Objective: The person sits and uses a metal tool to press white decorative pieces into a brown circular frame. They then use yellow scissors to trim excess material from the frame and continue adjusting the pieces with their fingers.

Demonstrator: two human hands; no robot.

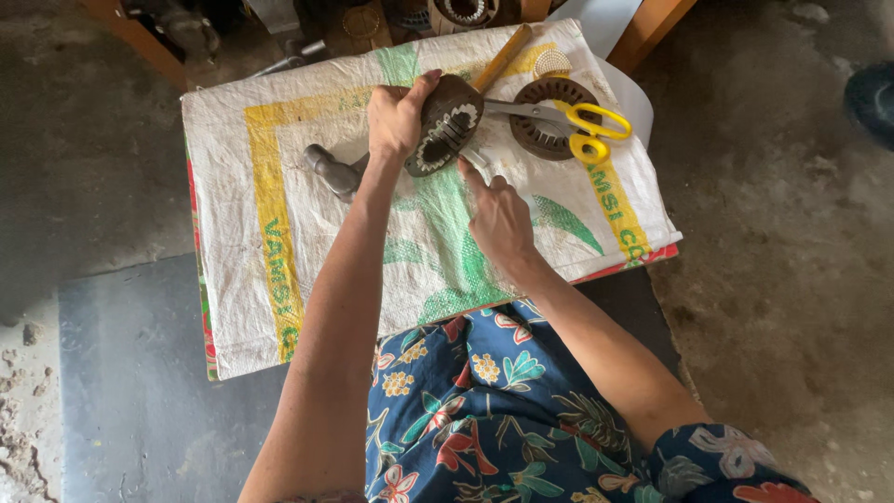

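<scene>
A white woven sack with yellow and green print covers the low work surface. On it the left hand wraps tightly round the rim of a dark round stator core, tilting it up on edge so the slotted inner ring faces the right hand. That hand sits just below the core, fingers pressed on a thin pale strip at its slots. Nearby lie a second core, yellow-handled scissors, a hammer.
</scene>
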